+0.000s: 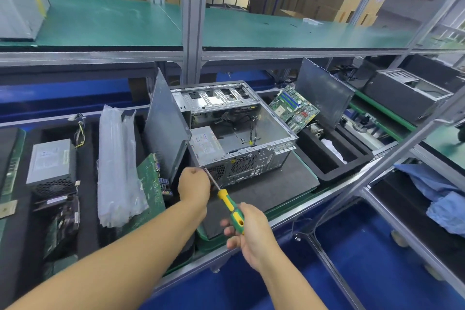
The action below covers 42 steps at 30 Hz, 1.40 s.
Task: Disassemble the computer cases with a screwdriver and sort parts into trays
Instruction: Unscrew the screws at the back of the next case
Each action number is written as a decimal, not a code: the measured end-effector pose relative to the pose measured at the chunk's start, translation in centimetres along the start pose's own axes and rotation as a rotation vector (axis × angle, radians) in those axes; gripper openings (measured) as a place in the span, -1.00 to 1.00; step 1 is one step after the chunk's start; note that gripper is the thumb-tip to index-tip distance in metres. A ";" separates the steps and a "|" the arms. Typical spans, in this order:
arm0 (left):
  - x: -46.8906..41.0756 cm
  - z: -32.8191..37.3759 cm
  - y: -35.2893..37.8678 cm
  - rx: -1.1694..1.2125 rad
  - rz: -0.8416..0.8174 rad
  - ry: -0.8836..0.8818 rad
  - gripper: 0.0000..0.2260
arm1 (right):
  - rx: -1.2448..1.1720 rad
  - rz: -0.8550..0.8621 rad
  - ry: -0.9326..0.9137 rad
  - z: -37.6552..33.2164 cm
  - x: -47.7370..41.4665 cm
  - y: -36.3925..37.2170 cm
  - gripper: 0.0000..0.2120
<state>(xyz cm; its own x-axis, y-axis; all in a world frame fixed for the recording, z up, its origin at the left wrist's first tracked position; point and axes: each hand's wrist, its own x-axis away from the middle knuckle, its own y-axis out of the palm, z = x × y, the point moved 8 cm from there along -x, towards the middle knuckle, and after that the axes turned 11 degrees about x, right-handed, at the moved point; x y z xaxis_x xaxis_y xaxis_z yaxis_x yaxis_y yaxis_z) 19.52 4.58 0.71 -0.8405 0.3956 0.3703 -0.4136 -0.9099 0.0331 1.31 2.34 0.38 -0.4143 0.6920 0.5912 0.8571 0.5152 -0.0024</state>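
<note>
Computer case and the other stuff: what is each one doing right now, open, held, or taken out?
Computer case: open, side off, lying on the mat.
Screwdriver: held, tip at the case's back corner.
Right hand: grips the screwdriver handle.
Left hand: curled by the tip; what it holds is hidden.
Motherboard: out, propped up right of the case.

Bare metal case (241,118), glossy plastic screwdriver handle (230,206)

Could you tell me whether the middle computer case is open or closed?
Open: the computer case lies uncovered, its power supply and cables visible inside.
</note>
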 end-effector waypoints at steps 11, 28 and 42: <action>2.1 -4.5 2.1 0.421 -0.176 -0.342 -0.87 | 0.217 0.087 -0.273 -1.2 0.4 -0.2 -0.76; 4.2 -4.7 3.2 0.423 -0.383 -0.457 -0.72 | -0.016 0.076 -0.170 0.6 0.6 -0.8 -0.79; 5.5 -5.0 3.4 0.483 -0.536 -0.442 -0.88 | -0.061 0.069 -0.098 0.8 -0.1 -0.8 -0.88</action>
<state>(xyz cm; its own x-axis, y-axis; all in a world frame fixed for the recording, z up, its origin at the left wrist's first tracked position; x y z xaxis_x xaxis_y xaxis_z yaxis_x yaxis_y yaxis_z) 11.76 4.30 -1.75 -0.3172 0.7948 0.5174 -0.4376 -0.6067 0.6636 0.41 2.30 -0.32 -0.3793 0.7724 0.5094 0.9002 0.4353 0.0104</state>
